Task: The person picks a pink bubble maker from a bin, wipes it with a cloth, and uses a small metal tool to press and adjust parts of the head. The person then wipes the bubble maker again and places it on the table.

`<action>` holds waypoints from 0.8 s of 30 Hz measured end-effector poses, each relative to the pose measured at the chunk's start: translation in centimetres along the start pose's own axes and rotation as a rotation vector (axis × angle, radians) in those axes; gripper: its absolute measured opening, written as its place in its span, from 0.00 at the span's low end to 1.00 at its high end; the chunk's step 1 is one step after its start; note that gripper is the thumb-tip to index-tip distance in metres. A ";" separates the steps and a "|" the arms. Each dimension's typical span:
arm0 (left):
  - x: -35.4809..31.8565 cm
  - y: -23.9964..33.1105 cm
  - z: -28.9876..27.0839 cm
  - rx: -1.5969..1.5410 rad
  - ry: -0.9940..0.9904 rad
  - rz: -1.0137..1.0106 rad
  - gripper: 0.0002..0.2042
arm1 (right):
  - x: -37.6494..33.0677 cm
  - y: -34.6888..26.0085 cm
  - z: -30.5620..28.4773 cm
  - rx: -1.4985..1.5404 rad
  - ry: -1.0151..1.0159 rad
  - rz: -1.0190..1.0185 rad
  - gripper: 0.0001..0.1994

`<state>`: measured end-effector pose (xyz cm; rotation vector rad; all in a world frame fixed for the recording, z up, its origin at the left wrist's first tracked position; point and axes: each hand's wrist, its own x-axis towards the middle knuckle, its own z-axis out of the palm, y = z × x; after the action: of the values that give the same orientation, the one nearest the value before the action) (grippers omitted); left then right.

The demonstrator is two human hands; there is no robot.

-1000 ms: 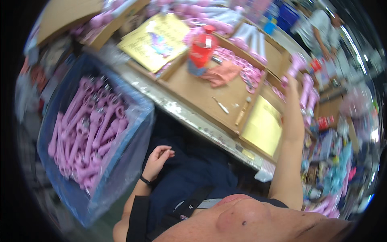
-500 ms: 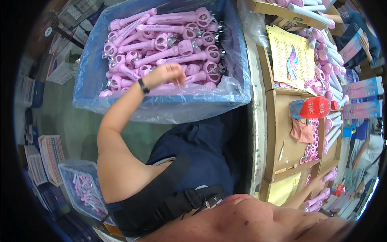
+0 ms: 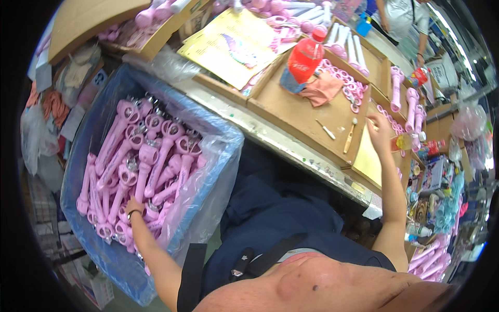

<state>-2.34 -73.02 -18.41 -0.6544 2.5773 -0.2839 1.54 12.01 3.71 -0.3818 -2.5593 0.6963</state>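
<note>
My left hand, with a dark band at the wrist, reaches down into a blue plastic-lined bin at my left side. It rests among several pink wand-shaped toys, and its fingers are hidden between them. My right hand is stretched out over the workbench, fingers apart. It sits at the right edge of a shallow brown tray, above a yellow sheet, and holds nothing that I can see.
On the tray stand a red bottle and a pink cloth, with a small stick nearby. Yellow printed cards lie further back. More pink toys stand upright at the right. Another person stands at the far end.
My view has swung back toward the bench. My left hand has gone deeper into the bin of pink toys, and my right hand now lies at the tray's edge.
</note>
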 end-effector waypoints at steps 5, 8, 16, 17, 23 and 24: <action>-6.6 -3.9 -4.5 -0.400 0.112 0.211 0.23 | 2.7 -4.6 7.6 -0.158 -0.071 -0.461 0.11; -11.8 -4.7 -6.4 -0.511 0.217 0.237 0.22 | 5.7 -5.7 11.3 -0.189 -0.002 -0.501 0.13; -24.5 5.2 -12.5 -1.442 0.156 0.427 0.19 | 9.7 -5.8 6.8 0.526 0.306 -0.166 0.05; -25.7 7.4 -13.6 -1.588 0.076 0.525 0.21 | 9.1 -6.0 6.8 0.542 0.389 -0.221 0.06; -31.1 22.9 -19.4 -1.589 -0.468 1.207 0.24 | 7.2 -3.9 5.4 0.126 0.001 -0.052 0.10; -32.2 25.3 -19.6 -1.570 -0.661 1.197 0.25 | 6.7 -3.8 4.8 0.266 0.075 0.114 0.10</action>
<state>3.17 -33.57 3.39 0.4468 1.6052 1.9888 -7.14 9.44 4.41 -0.4566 -2.3490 1.0296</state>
